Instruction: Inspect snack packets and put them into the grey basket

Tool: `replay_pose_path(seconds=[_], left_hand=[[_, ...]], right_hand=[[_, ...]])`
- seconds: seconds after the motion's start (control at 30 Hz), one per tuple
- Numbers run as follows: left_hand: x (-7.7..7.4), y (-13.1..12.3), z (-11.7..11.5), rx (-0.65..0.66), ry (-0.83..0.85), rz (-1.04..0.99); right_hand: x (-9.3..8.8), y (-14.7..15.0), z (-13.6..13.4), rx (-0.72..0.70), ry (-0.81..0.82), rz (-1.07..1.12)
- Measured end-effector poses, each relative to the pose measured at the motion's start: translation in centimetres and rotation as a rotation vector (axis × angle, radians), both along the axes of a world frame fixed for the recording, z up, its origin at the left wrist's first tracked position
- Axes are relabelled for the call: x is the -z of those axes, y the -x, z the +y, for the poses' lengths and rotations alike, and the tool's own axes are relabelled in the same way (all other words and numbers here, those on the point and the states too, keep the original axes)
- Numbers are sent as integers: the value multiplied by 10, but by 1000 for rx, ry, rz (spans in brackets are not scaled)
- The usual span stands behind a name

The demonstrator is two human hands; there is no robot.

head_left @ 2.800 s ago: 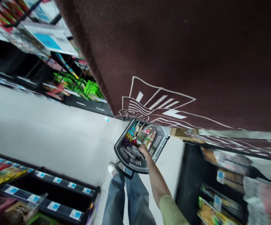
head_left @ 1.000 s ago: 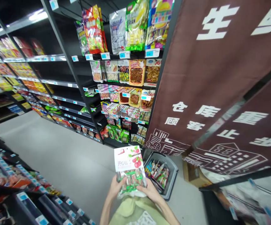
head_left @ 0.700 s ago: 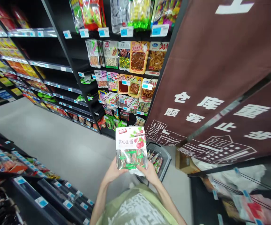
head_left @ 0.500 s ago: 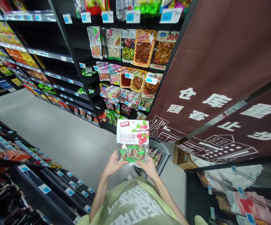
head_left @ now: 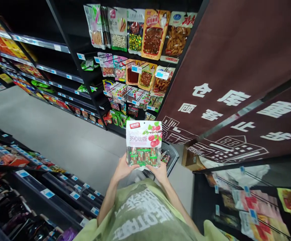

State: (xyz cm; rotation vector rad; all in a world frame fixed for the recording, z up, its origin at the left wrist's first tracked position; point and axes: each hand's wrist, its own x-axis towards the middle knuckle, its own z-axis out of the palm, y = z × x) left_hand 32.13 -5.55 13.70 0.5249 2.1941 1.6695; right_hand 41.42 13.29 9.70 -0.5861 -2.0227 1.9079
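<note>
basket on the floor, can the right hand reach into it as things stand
Probably not as is: the right hand is taken up holding the snack bag with the left hand, and the bag hides part of the basket from view. Nothing seems to cover its visible side, though.

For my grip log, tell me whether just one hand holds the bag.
No, the left hand and right hand both hold the bag.

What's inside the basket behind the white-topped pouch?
A few packets show in the basket; the pouch and right hand cover much of it, hiding whatever lies there.
</note>
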Motion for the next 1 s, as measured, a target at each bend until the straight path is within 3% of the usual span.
replay_pose_path(seconds=[0.23, 0.5, 0.67, 1.0], left_hand=[[-1, 1, 0, -1, 61, 3], [13, -5, 14, -152, -172, -105], [12, -8, 17, -189, -226, -153], [5, -11, 18, -129, -290, -185]], right_hand=[[-7, -3, 3, -16, -40, -18], [-10, -2, 3, -1, -7, -22], [-8, -1, 1, 19, 45, -5], [12, -7, 3, 108, 118, 49]])
